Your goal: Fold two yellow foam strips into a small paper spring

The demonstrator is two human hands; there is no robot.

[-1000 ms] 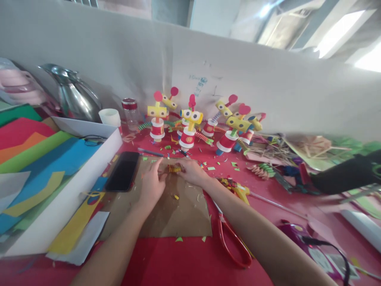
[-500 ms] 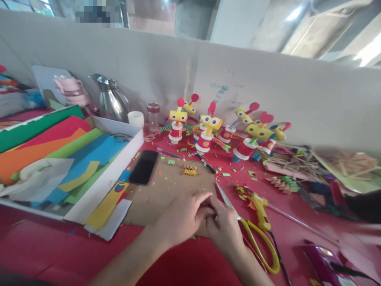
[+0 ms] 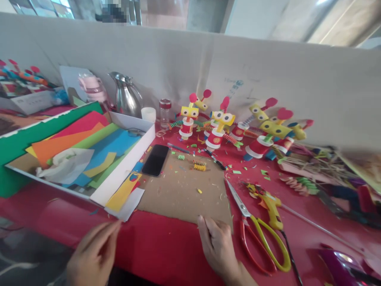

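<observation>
My left hand (image 3: 93,252) is off the table's front edge at the lower left, thumb and fingers pressed together; whatever they may hold is hidden. My right hand (image 3: 217,244) is curled closed at the front edge of a brown cardboard sheet (image 3: 178,198), and its inner side cannot be seen. On the sheet lie a small yellow scrap (image 3: 199,191), yellow and black paper springs (image 3: 199,165), a little green paper spring (image 3: 181,157) and a black phone (image 3: 155,160). Scissors (image 3: 245,214) with red and yellow handles lie right of my right hand.
A yellow glue gun (image 3: 272,208) with its cord lies beyond the scissors. Several cup robots (image 3: 216,137) stand at the back. An open box (image 3: 119,174) of coloured paper is on the left, near a steel jug (image 3: 127,97). A purple device (image 3: 342,264) sits at lower right.
My hands were together over the cardboard and have parted. The left went down and left, the right down to the sheet's front edge. The yellow scrap now shows. The view has shifted left.
</observation>
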